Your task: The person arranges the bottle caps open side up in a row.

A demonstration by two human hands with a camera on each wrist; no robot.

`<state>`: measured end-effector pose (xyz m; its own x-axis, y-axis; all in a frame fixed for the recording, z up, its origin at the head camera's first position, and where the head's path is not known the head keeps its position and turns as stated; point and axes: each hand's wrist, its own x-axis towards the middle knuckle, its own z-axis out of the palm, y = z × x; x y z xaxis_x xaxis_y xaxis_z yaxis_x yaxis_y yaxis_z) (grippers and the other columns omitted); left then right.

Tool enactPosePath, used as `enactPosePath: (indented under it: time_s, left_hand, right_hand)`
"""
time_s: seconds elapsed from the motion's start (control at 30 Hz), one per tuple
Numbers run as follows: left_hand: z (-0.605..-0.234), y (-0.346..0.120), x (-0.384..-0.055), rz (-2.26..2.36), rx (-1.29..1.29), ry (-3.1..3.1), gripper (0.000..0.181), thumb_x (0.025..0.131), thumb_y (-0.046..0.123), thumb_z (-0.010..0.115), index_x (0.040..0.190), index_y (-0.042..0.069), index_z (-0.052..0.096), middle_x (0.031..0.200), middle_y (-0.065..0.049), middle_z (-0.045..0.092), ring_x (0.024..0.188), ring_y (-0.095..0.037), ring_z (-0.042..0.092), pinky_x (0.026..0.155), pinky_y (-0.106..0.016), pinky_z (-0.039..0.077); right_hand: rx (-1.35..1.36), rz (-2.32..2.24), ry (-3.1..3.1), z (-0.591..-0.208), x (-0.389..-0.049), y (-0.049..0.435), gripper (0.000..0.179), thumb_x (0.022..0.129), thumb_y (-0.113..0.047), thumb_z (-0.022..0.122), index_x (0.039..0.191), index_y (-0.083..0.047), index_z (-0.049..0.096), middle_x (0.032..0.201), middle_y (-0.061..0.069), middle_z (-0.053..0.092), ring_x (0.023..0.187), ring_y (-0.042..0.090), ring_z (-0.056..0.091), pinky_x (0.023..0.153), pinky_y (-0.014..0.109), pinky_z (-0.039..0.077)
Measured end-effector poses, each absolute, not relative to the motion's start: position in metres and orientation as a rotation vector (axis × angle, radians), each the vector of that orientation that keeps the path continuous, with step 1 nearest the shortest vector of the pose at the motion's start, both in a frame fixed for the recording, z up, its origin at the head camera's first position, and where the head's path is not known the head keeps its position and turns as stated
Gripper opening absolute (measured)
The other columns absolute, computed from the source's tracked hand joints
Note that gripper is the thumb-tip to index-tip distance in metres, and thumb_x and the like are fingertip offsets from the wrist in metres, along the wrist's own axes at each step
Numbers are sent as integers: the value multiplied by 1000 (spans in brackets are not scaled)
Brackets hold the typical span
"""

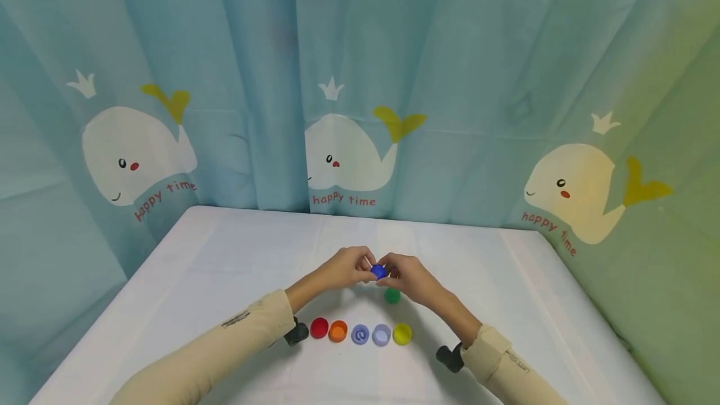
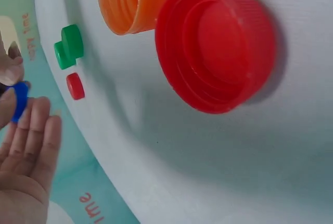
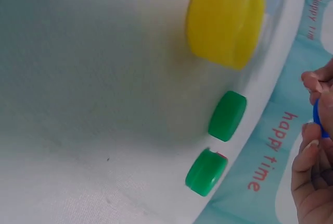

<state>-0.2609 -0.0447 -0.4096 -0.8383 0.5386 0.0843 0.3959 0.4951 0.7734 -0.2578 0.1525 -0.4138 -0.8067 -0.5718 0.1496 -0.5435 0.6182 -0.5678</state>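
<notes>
A small blue bottle cap is up between both hands, over the far middle of the table. My left hand pinches it from the left, and my right hand pinches its other side. In the left wrist view, the thumb and fingers of the left hand meet at the blue cap. The right wrist view shows only an edge of the blue cap behind the fingers. Just below the hands, a green cap lies on the table.
Nearer me runs a row of caps: red, orange, two pale blue-violet and yellow. The wrist views show two green caps and a small red cap farther back. A whale-print curtain hangs behind the white table.
</notes>
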Motion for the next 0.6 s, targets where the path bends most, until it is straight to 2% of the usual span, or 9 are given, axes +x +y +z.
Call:
enactPosePath:
  time_s: [0.2, 0.33, 0.43, 0.6]
  left_hand:
    - [-404, -45, -252, 1365, 929, 2557, 19, 86, 10, 70, 98, 7, 56, 84, 2, 61, 77, -11, 59, 73, -22, 51]
    - [-397, -40, -246, 1440, 1018, 2539, 17, 87, 9, 68, 96, 8, 54, 86, 2, 61, 80, -12, 60, 75, -23, 50]
    - [-391, -36, -241, 1469, 1055, 2518, 18, 87, 10, 68, 96, 9, 52, 89, 3, 60, 83, -11, 60, 75, -22, 51]
    - [-386, -31, -236, 1467, 1121, 2515, 16, 88, 8, 67, 95, 10, 52, 87, 3, 62, 82, -8, 60, 73, -20, 50]
  right_hand:
    - [-965, -1105, 2749, -408, -249, 163, 19, 86, -23, 70, 98, -9, 67, 78, -6, 60, 64, 9, 54, 60, 23, 50]
    - [-950, -1211, 2698, -401, -240, 170, 15, 89, -25, 67, 95, -11, 66, 78, 2, 62, 64, 10, 53, 59, 24, 49]
    - [-903, -1330, 2615, -396, -234, 177, 16, 90, -24, 65, 98, -10, 65, 81, 6, 63, 66, 15, 57, 59, 28, 50]
    - [-897, -1451, 2516, -392, -230, 189, 16, 93, -19, 61, 103, -8, 66, 77, 3, 62, 64, 24, 57, 55, 32, 50]
